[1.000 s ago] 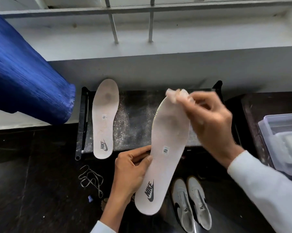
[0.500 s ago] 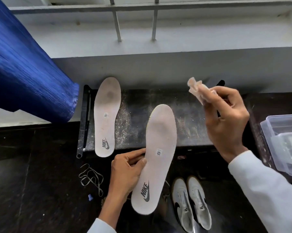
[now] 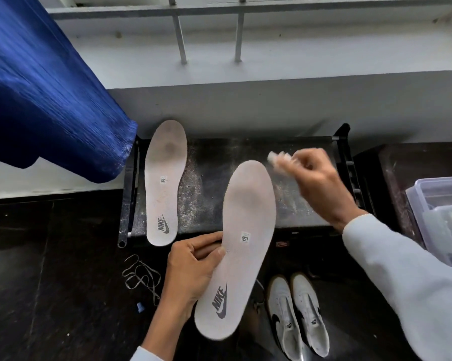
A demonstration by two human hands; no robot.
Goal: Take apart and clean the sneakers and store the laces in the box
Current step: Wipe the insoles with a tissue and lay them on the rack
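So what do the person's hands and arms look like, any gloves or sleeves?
The left hand and the right hand are bare: no gloves, and no ring or watch shows, though the right is blurred. The right sleeve is long, plain and whitish, ending at the wrist. The left sleeve, also whitish, shows only at the bottom edge, below a bare forearm.

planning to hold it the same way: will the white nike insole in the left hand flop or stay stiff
Probably fairly stiff: the long white insole looks flat though the left hand grips only one side edge. Likely light, since a thumb-and-finger hold carries it. Thin-looking, so hard rubbing may bend it.
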